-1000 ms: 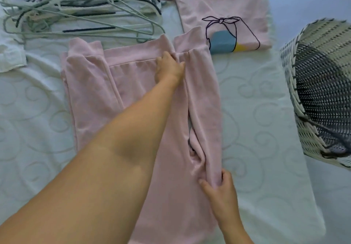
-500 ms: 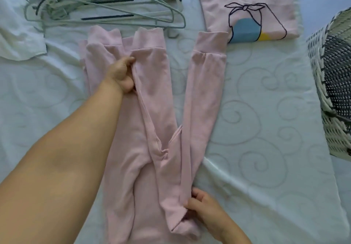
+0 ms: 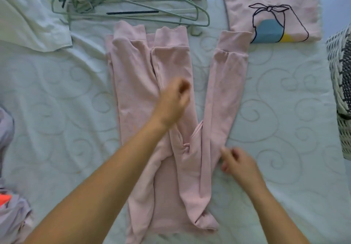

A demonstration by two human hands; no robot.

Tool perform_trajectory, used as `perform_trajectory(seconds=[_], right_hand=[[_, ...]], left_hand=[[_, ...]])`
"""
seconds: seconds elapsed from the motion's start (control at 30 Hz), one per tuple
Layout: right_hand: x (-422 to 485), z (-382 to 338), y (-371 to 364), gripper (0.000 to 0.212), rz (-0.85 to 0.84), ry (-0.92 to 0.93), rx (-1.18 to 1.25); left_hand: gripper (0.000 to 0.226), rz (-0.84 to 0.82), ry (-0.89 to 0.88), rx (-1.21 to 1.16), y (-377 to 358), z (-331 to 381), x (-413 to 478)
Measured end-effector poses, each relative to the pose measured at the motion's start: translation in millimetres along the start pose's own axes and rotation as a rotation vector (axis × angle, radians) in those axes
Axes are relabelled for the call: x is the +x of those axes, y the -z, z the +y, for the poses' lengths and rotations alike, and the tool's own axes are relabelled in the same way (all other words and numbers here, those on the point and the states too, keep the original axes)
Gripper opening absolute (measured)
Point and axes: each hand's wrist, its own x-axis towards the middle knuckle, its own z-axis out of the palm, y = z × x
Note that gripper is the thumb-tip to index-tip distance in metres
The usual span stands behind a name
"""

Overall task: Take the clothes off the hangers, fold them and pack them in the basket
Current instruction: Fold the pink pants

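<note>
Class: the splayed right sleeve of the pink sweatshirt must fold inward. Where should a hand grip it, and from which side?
Grip the ribbed cuff of the pink sweatshirt, coming from the right. That free end lies flat and apart from the body, with bare quilted mattress beside it, so it can likely swing left.

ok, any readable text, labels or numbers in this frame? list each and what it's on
None readable.
Folded pink top: only a line drawing with blue and yellow patches, no letters.
Pink garment being folded: no tag or print showing.
Hangers and basket: no markings visible.
</note>
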Motion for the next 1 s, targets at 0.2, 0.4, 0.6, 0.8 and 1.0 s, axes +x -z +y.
perform_trajectory(seconds=[0.2, 0.4, 0.6, 0.8, 1.0], right_hand=[[77.2, -88.7, 8.2, 0.040, 0.305, 0.301, -0.233], [107.5, -101.2, 9.3, 0.012, 0.308, 0.206, -0.137], [78.8, -112.0, 25.1, 0.022, 0.175, 0.134, 0.836], [50.6, -146.7, 16.4, 0.038, -0.047, 0.391, 0.992], [35.3, -183.5, -5.8, 0.054, -0.371, 0.463, 0.933]], left_hand=[[0.032, -0.100, 0.007, 0.008, -48.7, -14.7, -91.0], [0.029, 0.107, -0.059, 0.069, -51.6, -12.3, -116.3], [0.054, -0.270, 0.171, 0.314, -89.9, 4.3, -168.6], [0.014, -0.274, 0.425, -0.470, -54.2, -14.8, -183.2], [0.068, 0.051, 0.393, -0.777, 8.4, -27.8, -126.6]])
